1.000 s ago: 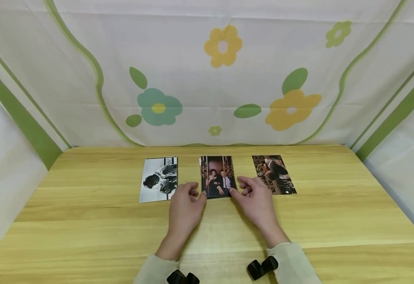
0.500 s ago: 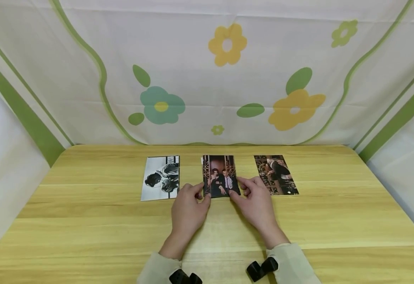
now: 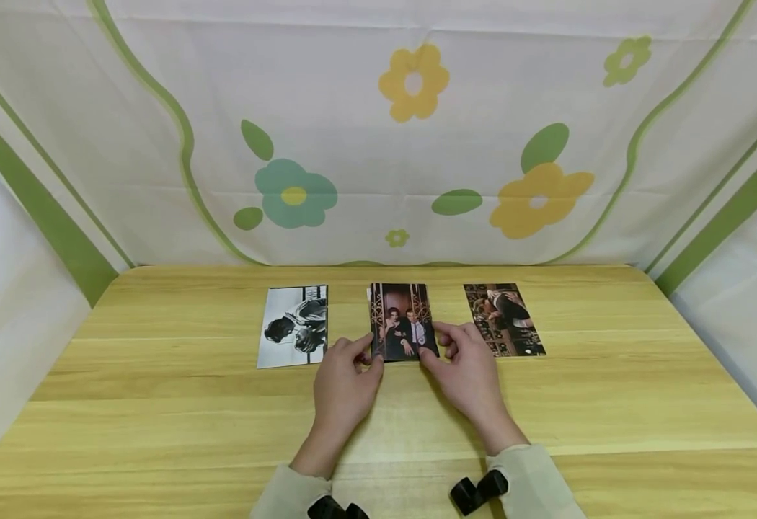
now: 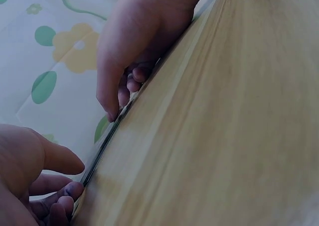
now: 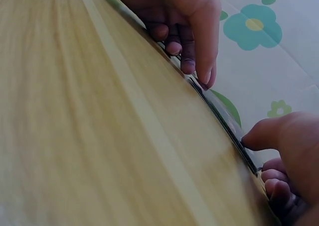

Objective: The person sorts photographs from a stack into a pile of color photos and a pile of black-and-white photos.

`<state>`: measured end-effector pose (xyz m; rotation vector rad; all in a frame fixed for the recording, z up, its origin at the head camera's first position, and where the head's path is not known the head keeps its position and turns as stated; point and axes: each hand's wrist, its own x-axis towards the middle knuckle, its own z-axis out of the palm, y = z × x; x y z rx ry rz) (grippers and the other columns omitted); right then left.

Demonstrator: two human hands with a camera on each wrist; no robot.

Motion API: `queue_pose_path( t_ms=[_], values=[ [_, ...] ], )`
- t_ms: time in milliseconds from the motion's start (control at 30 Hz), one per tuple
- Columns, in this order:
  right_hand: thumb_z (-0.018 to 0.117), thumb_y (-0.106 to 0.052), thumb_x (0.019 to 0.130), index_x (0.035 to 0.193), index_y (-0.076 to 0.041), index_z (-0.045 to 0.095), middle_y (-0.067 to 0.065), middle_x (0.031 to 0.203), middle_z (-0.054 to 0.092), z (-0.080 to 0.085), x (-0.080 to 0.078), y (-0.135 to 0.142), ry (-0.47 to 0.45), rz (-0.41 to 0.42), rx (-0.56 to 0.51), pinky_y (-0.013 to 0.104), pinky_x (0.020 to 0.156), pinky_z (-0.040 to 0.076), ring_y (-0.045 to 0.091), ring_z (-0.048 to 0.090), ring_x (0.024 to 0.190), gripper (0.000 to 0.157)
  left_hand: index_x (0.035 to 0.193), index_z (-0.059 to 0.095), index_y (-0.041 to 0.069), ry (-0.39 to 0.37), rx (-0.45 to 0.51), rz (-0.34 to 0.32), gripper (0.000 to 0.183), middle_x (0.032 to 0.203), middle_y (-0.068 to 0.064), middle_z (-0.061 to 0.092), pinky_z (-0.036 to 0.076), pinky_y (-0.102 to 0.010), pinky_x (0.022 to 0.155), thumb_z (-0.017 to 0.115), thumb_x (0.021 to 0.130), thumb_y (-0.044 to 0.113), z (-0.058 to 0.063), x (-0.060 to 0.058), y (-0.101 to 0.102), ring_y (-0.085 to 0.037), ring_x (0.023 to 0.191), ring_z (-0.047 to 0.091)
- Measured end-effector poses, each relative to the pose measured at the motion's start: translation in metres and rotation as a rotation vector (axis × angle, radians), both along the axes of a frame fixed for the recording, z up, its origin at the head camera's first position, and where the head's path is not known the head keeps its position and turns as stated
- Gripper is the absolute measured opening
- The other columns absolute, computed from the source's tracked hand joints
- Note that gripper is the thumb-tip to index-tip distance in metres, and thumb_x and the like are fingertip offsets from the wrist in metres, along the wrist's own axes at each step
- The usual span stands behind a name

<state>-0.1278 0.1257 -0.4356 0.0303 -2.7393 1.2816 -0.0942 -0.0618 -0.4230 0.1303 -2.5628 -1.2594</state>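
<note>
In the head view, a thin stack of photos lies in the middle of the table, topped by a dark print of two seated people. At its left edge is my left hand, thumb by the lower corner and index finger along the side. My right hand grips the opposite edge, its thumb on the lower right part. Both wrist views show the stack edge-on: a dark edge runs between the left hand and the other hand, and the right wrist view has the right hand at the near end.
A black-and-white photo lies to the left of the stack, and a dark photo to the right, partly behind the right hand. Flower-patterned cloth hangs behind the wooden table.
My left hand has come in to the right, its index finger now against the stack's side. The lower edges look more even than before. In the last half second almost nothing moves.
</note>
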Motion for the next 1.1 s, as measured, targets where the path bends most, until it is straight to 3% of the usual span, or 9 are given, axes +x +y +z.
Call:
queue_pose_path(
  t_ms=[167, 333, 500, 700, 1100],
  values=[
    [0.084, -0.021, 0.091, 0.142, -0.010, 0.069, 0.006, 0.111, 0.063, 0.001, 0.000, 0.001, -0.007, -0.004, -0.038, 0.025, 0.078, 0.046, 0.016, 0.056, 0.091, 0.054, 0.125, 0.079, 0.002, 0.002, 0.045, 0.000, 0.038, 0.085, -0.004, 0.067, 0.038, -0.025, 0.062, 0.080, 0.087, 0.007, 0.001, 0.001, 0.001, -0.008, 0.070, 0.048],
    [0.084, -0.019, 0.091, 0.143, -0.012, 0.068, 0.006, 0.115, 0.066, 0.003, 0.001, 0.001, -0.009, -0.010, -0.087, 0.025, 0.080, 0.048, 0.017, 0.061, 0.094, 0.055, 0.123, 0.079, -0.001, 0.010, 0.155, 0.002, 0.035, 0.089, -0.008, 0.069, 0.044, -0.021, 0.063, 0.079, 0.089, 0.003, 0.002, 0.001, 0.001, -0.009, 0.070, 0.052],
    [0.084, -0.016, 0.091, 0.144, -0.015, 0.068, 0.007, 0.117, 0.069, 0.005, 0.001, 0.001, -0.019, -0.012, -0.156, 0.024, 0.083, 0.052, 0.018, 0.064, 0.096, 0.056, 0.121, 0.079, -0.002, 0.031, 0.269, 0.010, 0.032, 0.095, -0.012, 0.070, 0.050, -0.018, 0.068, 0.078, 0.090, -0.001, 0.002, 0.001, 0.002, -0.011, 0.076, 0.057],
    [0.083, -0.016, 0.092, 0.144, -0.020, 0.067, 0.006, 0.115, 0.071, 0.010, 0.002, 0.000, -0.053, -0.006, -0.251, 0.022, 0.081, 0.054, 0.017, 0.063, 0.095, 0.054, 0.118, 0.081, 0.000, 0.025, 0.334, 0.047, 0.026, 0.100, -0.014, 0.076, 0.053, -0.018, 0.075, 0.076, 0.092, 0.000, 0.005, 0.001, -0.003, -0.014, 0.084, 0.066],
    [0.083, -0.017, 0.094, 0.141, -0.021, 0.069, 0.008, 0.113, 0.069, 0.031, 0.006, -0.003, -0.059, 0.007, -0.384, 0.020, 0.080, 0.054, 0.017, 0.062, 0.096, 0.049, 0.120, 0.080, 0.006, -0.007, 0.520, 0.065, 0.025, 0.111, -0.013, 0.076, 0.055, -0.019, 0.076, 0.075, 0.095, 0.005, 0.024, 0.004, -0.007, -0.016, 0.091, 0.066]
  ],
)
